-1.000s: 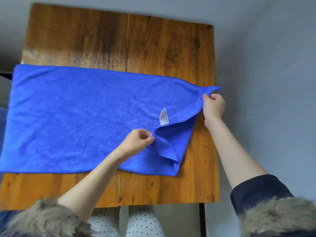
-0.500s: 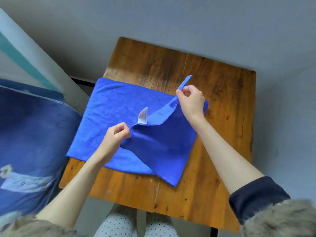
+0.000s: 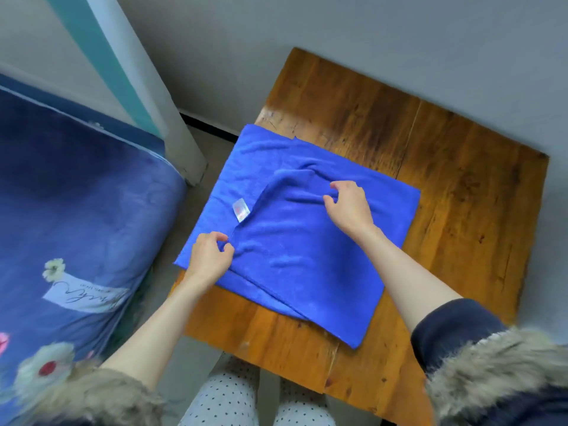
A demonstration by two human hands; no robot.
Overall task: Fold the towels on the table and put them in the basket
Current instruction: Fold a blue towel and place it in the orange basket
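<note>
Head view, looking down. Grey wall fills top and right of frame.

Bed [image 3: 76, 216], left: dark blue cover w/ flower print and a pale label patch. Runs along the left side; a strip of floor separates it from the desk. Not touching the towel.

Desk [image 3: 461, 210]: brown wood, seam between planks visible, sits at an angle in frame. Far and right parts bare.

White post w/ teal stripe [image 3: 147, 87]: slants from top left down to the floor betw. bed and desk's far left corner. Close to the towel's left edge, no contact seen.

Towel [image 3: 307, 256]: blue, on the left half of the desk, doubled over – upper layer lies over lower, lower layer's edge showing along the near side. Top layer wrinkled and bunched near the right hand. Left edge at or slightly past the desk's left edge. Basket not in view.

Forearms bare; dark sleeves w/ fur cuffs at bottom corners. Dotted trousers at bottom centre, below desk's near edge.

Right hand [image 3: 349, 207]: on the upper layer, near its far corner. Fingers [image 3: 336, 187] curled, thumb opposed, cloth gathered betw. them – pinching the fold.

Left hand [image 3: 210, 256]: at the near-left part of the towel. Fingers [image 3: 219, 238] closed against thumb on the upper layer's edge.

Tag [image 3: 241, 209]: small, white, at the upper layer's edge, just beyond the left hand. Print unreadable.
</note>
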